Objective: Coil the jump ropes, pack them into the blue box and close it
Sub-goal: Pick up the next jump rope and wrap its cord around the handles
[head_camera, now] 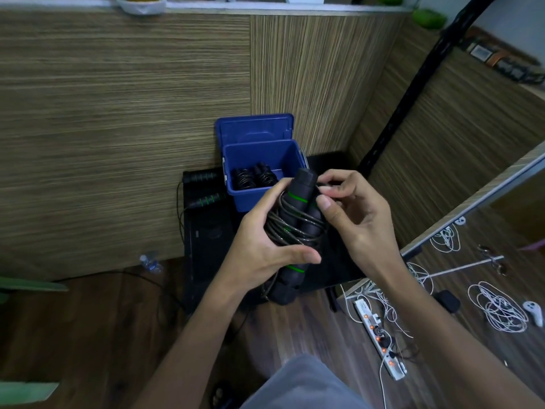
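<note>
My left hand [259,243] grips a jump rope [298,222], its two black handles with green rings held together and the cord wound round them. My right hand [351,214] pinches the end of the cord beside the upper handle tips. Just beyond stands the blue box [236,190], open, its lid [255,128] leaning back against the wooden wall. A coiled black rope [253,177] lies inside it. Another jump rope [203,187] lies uncoiled to the left of the box on a low black stand [206,237], its cord hanging over the left edge.
Wooden panel walls close off the back and right. A black pole [413,93] slants up at the right. On the floor lie a white power strip [380,340], tangled white cables [498,308] and a plastic bottle [150,262]. My knee [306,385] shows at the bottom.
</note>
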